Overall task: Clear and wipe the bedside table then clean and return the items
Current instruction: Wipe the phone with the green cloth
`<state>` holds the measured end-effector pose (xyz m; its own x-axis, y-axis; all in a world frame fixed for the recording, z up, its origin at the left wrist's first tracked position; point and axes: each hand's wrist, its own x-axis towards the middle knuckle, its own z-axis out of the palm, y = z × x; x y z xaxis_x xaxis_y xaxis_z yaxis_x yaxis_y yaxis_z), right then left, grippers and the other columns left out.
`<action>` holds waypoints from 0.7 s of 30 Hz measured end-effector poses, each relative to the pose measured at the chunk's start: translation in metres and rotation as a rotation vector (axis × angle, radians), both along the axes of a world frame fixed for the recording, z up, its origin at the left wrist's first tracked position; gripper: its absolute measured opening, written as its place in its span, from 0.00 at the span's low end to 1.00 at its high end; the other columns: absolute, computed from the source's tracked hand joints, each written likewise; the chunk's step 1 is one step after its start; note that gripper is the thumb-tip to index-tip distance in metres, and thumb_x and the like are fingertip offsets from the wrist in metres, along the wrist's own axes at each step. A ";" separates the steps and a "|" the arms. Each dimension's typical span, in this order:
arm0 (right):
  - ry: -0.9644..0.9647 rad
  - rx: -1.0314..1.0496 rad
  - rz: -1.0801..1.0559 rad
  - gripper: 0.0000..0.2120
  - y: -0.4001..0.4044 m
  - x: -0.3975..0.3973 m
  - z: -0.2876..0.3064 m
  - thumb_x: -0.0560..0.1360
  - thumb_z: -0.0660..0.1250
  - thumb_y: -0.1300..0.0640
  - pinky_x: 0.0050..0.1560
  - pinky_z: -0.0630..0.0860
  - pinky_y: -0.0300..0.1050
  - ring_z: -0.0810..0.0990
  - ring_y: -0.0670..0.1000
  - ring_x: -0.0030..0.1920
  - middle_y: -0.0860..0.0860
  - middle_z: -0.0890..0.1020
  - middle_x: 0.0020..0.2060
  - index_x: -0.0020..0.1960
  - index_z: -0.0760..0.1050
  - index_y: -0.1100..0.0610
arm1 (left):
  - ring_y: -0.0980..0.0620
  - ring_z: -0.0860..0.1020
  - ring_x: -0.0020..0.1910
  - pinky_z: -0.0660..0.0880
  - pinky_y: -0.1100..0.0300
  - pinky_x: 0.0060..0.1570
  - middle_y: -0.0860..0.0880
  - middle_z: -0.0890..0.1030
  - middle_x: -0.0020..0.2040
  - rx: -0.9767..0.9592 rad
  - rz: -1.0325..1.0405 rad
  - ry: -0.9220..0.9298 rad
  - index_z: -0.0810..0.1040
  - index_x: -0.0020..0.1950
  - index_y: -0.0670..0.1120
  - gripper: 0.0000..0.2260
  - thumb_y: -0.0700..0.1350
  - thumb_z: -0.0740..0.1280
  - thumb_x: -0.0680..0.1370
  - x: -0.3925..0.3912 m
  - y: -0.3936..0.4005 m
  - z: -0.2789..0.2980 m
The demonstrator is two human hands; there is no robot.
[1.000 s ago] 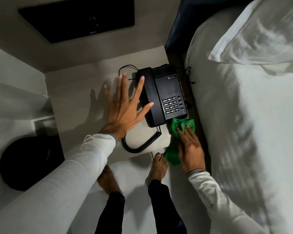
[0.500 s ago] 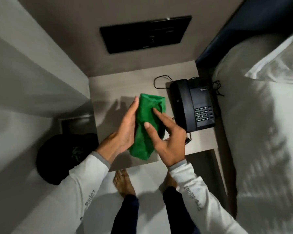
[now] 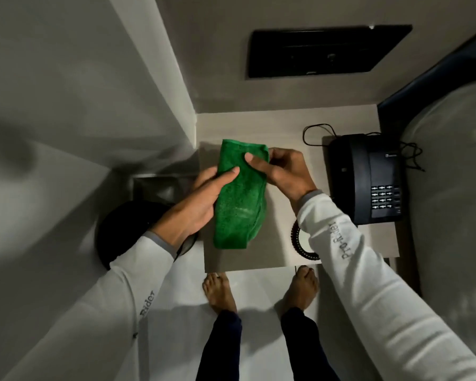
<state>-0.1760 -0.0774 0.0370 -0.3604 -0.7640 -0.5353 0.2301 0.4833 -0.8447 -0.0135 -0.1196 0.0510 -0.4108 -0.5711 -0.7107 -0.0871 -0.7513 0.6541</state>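
Both hands, left hand (image 3: 197, 204) and right hand (image 3: 282, 171), are pinching a green cloth (image 3: 239, 193) in their fingers, folding it above the counter (image 3: 275, 237); wiping probably comes next.

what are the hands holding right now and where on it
Both hold the green cloth: the left hand grips its left edge, the right hand pinches its upper right edge, above the bedside table.

The green cloth (image 3: 241, 193) has shifted from an open-handed hold into both hands' thumb-pinched grip.
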 end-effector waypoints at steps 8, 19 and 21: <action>0.210 0.077 0.128 0.10 -0.056 0.007 -0.030 0.70 0.78 0.54 0.49 0.84 0.59 0.83 0.54 0.40 0.53 0.83 0.37 0.35 0.79 0.54 | 0.46 0.85 0.57 0.79 0.47 0.62 0.44 0.86 0.56 -0.039 -0.089 -0.171 0.82 0.60 0.42 0.15 0.42 0.76 0.74 0.032 0.010 -0.040; 0.654 0.233 0.347 0.23 -0.061 0.031 -0.059 0.69 0.78 0.47 0.57 0.77 0.47 0.80 0.59 0.57 0.58 0.83 0.54 0.58 0.80 0.58 | 0.41 0.80 0.43 0.79 0.50 0.36 0.44 0.77 0.46 -0.486 -0.230 -0.708 0.62 0.51 0.47 0.31 0.55 0.81 0.66 0.044 0.043 -0.070; 0.758 0.177 0.386 0.24 -0.058 0.031 -0.054 0.70 0.77 0.46 0.57 0.79 0.52 0.79 0.61 0.59 0.58 0.81 0.56 0.60 0.77 0.57 | 0.38 0.81 0.43 0.79 0.47 0.39 0.42 0.79 0.46 -0.570 -0.363 -0.832 0.62 0.52 0.47 0.30 0.63 0.77 0.67 0.043 0.046 -0.067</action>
<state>-0.1449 -0.1358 -0.0168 -0.4011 -0.8342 -0.3784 -0.5713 0.5507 -0.6086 0.0291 -0.0738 -0.0159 -0.1323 -0.8483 -0.5127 -0.8242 -0.1932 0.5323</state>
